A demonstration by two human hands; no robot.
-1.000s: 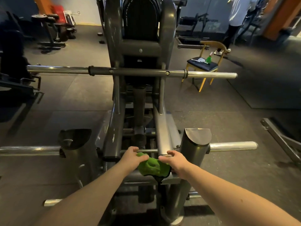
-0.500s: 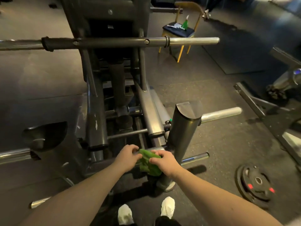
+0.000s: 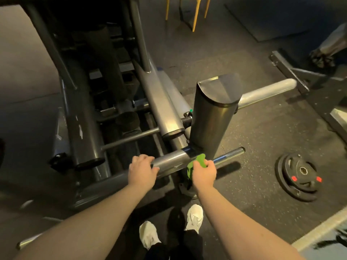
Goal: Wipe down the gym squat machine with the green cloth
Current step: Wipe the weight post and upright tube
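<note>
Now the two hands are no longer together on the cloth, as they were half a second ago. At the far left the dark frame of the squat machine [image 3: 82, 117] looks the same, only seen from more above, because the head has tilted down. The left hand [image 3: 143, 170] has given up the cloth and moved a little aside; its fingers are curled over the horizontal bar [image 3: 172, 158] and they hold only bare metal, probably to steady the body. Further right, the green cloth [image 3: 200, 160] has travelled along this bar and is now at the joint where the bar meets the upright post [image 3: 210, 113]. It is bunched, with one part hanging down under the bar. The right hand [image 3: 204, 172] alone has it, fingers closed around the cloth and pressing it against the foot of the post. Just beside this hand, the short chrome peg [image 3: 229, 153] sticks out to the right, and the weight plate [image 3: 300, 177] lies on the floor well apart. For the task, I judge that the middle of the bar is finished and the wiping passes to one hand. The joint and the post seem to be next, and most of the machine is not yet wiped.
</note>
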